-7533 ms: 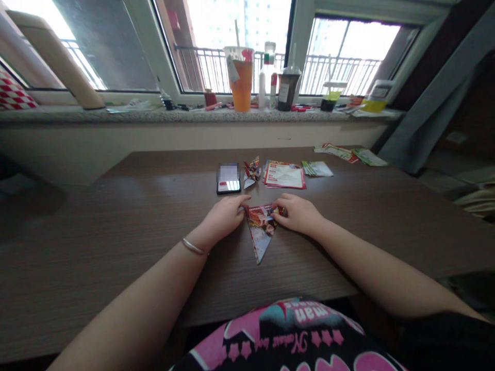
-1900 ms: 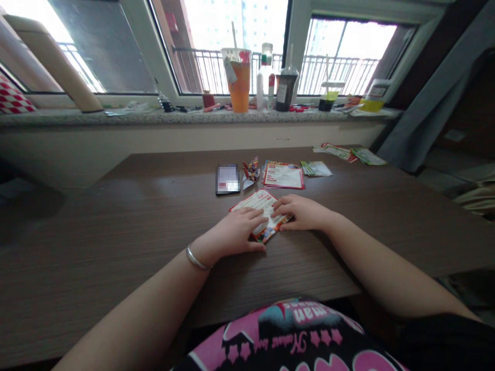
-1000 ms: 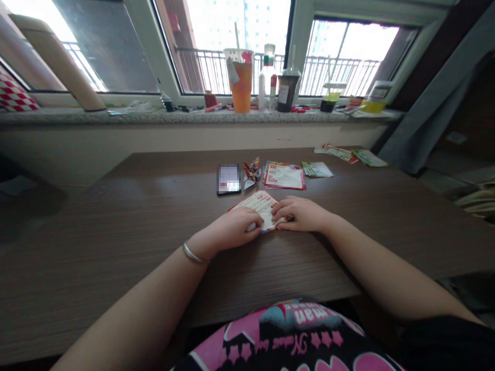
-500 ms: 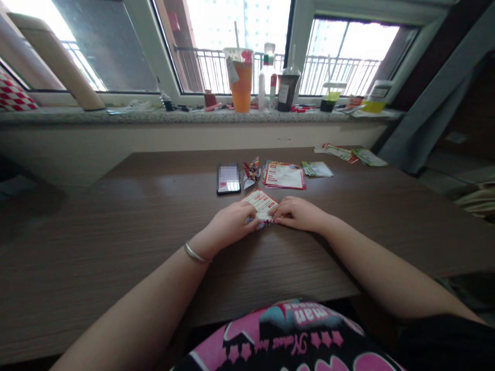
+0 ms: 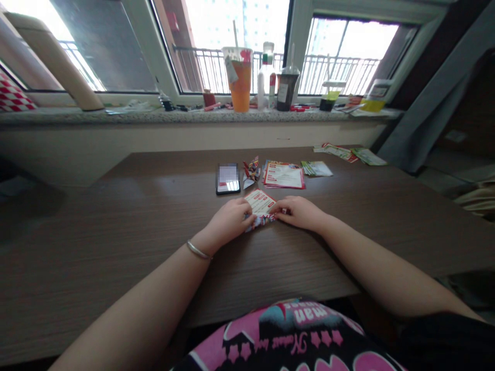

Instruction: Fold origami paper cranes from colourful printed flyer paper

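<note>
A printed paper sheet (image 5: 261,202) with red and white text lies on the table, its near edge folded up to show a patterned, colourful back. My left hand (image 5: 233,216) grips the left end of that fold between thumb and fingers. At the right end, my right hand (image 5: 294,212) pinches the same fold. Just beyond the sheet stands a folded paper piece (image 5: 251,172) in red, yellow and white. Beside it on the right is a stack of printed sheets (image 5: 284,175) with red borders. A phone (image 5: 228,179) lies to the left, its screen lit and partly blurred.
Green-and-white papers (image 5: 316,168) lie right of the stack, and more printed papers (image 5: 337,152) are at the far right edge. On the windowsill (image 5: 185,116) stand an orange drink cup (image 5: 241,85), a dark cup (image 5: 286,91), bottles and small items.
The sheet's near edge now shows more of its patterned back as a strip between my hands. My left hand has shifted slightly left, and the fingers of both hands have moved along the fold.
</note>
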Tool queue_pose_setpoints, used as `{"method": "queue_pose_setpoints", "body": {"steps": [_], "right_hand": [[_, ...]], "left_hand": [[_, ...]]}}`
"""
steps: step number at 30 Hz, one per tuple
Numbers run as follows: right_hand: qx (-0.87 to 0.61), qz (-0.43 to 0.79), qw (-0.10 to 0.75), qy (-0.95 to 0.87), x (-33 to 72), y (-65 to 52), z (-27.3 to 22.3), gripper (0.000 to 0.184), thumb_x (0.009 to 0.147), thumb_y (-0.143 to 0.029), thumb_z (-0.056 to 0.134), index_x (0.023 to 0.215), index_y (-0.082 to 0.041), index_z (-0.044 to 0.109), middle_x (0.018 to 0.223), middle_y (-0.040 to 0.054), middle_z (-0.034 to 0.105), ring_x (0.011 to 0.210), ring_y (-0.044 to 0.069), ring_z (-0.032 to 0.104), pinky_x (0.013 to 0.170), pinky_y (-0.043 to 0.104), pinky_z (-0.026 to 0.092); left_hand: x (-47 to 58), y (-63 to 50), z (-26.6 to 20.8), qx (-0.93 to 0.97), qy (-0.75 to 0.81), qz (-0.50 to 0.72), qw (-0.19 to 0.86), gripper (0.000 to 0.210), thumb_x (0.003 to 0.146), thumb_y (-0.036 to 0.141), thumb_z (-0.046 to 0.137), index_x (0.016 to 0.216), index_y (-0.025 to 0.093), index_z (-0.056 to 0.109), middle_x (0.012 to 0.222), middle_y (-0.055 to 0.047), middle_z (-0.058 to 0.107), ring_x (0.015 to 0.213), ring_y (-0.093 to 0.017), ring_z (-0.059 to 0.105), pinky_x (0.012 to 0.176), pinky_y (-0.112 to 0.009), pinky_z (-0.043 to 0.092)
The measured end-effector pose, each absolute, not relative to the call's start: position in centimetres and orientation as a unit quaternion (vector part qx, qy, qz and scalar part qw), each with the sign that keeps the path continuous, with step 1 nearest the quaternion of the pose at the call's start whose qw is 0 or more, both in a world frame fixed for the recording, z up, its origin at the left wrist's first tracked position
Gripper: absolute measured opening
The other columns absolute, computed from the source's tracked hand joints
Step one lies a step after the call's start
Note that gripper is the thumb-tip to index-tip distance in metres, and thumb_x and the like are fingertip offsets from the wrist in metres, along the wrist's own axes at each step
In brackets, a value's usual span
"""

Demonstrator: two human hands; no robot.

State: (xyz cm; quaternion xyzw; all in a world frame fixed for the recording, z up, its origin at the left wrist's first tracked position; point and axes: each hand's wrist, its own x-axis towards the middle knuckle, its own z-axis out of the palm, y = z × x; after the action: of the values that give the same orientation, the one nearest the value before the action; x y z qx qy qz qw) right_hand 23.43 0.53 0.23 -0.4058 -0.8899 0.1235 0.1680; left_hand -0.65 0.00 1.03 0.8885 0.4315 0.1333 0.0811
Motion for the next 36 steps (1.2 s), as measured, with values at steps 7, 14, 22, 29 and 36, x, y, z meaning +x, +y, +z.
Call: {"method": "queue_pose_setpoints", "body": {"steps": [7,14,22,29,36], "right_hand": [[-0.375,0.133,0.174,-0.901,23.4,0.6,0.0,0.018,0.087,-0.018,0.058,0.098,-0.020,0.072,0.092,0.0053,0.071,0.088,0.019,0.062,0.081,0.031,0.047],[-0.339,0.149,0.170,-0.913,23.5,0.7,0.2,0.013,0.085,-0.019,0.062,0.094,-0.021,0.071,0.092,0.0044,0.071,0.090,0.018,0.061,0.084,0.033,0.047],[-0.311,0.151,0.189,-0.919,23.6,0.8,0.1,0.015,0.088,-0.018,0.059,0.096,-0.020,0.072,0.105,0.0063,0.071,0.102,0.019,0.062,0.095,0.037,0.046],[-0.315,0.145,0.193,-0.918,23.7,1.0,-0.3,0.018,0.090,-0.020,0.057,0.098,-0.020,0.074,0.107,0.0081,0.071,0.103,0.020,0.062,0.095,0.038,0.047],[-0.334,0.118,0.188,-0.916,23.5,1.1,-0.8,0.020,0.091,-0.021,0.056,0.102,-0.020,0.073,0.103,0.0074,0.070,0.098,0.019,0.061,0.090,0.035,0.048]], "left_hand": [[-1.1,1.1,0.4,0.886,0.417,0.151,0.133,0.025,0.087,0.032,0.054,0.071,0.017,0.063,0.088,-0.007,0.063,0.086,-0.020,0.057,0.080,-0.033,0.046],[-0.9,0.6,0.3,0.886,0.435,0.147,0.069,0.021,0.086,0.033,0.056,0.075,0.018,0.065,0.090,-0.007,0.064,0.092,-0.022,0.056,0.087,-0.038,0.045],[-1.1,0.6,0.2,0.878,0.442,0.159,0.090,0.017,0.086,0.029,0.054,0.078,0.017,0.063,0.102,-0.009,0.062,0.098,-0.023,0.057,0.090,-0.037,0.047],[-1.0,0.4,0.6,0.878,0.450,0.140,0.079,0.019,0.087,0.028,0.052,0.076,0.017,0.062,0.099,-0.010,0.064,0.097,-0.025,0.057,0.089,-0.039,0.046],[-1.1,0.6,0.3,0.878,0.459,0.131,0.043,0.019,0.088,0.028,0.052,0.077,0.016,0.063,0.097,-0.010,0.064,0.094,-0.025,0.057,0.087,-0.038,0.046]]}}
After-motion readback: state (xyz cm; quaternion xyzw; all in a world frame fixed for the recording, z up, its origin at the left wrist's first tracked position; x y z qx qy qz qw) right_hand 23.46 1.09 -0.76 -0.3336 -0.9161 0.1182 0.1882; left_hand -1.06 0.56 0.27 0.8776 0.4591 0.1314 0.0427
